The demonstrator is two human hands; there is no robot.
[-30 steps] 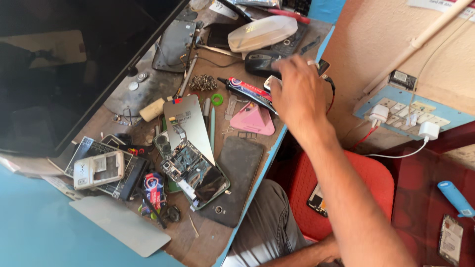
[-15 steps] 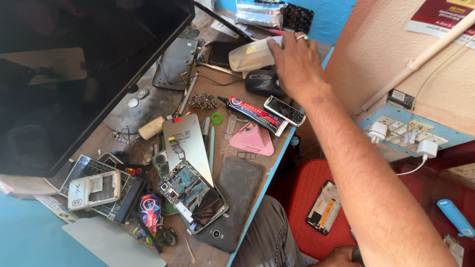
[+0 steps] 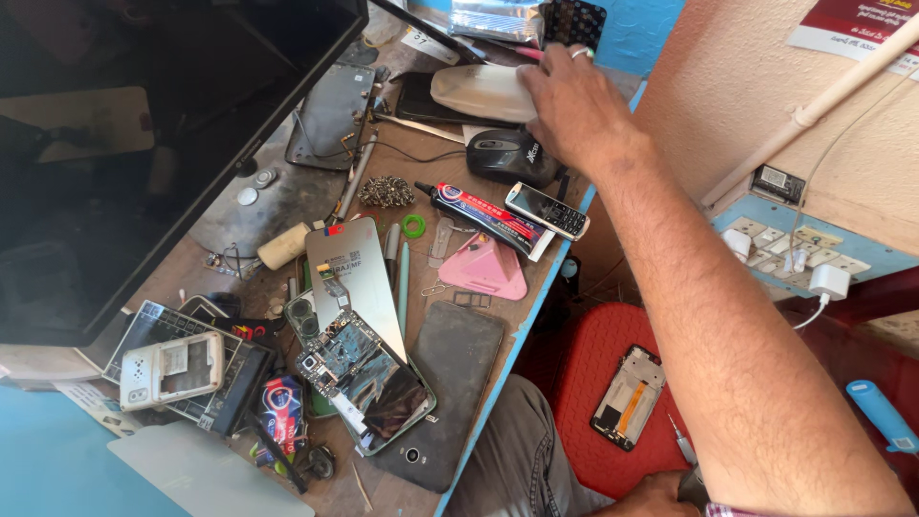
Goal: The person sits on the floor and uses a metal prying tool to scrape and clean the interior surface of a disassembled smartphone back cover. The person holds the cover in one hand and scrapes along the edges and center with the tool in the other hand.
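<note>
My right hand (image 3: 574, 110) reaches to the far end of the cluttered workbench (image 3: 517, 330), and its fingers curl over the right end of a white oblong plastic case (image 3: 479, 91). Just below the hand lie a black computer mouse (image 3: 507, 153) and a small keypad phone (image 3: 546, 209), the phone resting on a red-and-blue glue tube (image 3: 474, 211). Only part of my left hand (image 3: 661, 496) shows at the bottom edge, over my lap. It grips a small screwdriver (image 3: 682, 445) that points upward.
A big dark screen (image 3: 144, 144) fills the left side. Opened phones with bare circuit boards (image 3: 359, 369), a dark phone back (image 3: 450, 373), a pink triangular pick (image 3: 483, 268) and metal plates crowd the bench. A phone frame (image 3: 627, 397) lies on a red stool (image 3: 598, 364). Wall sockets (image 3: 795, 254) are at right.
My right hand held the small keypad phone a second ago, set it down by the glue tube, then moved up onto the white case. The camera has swung slightly.
</note>
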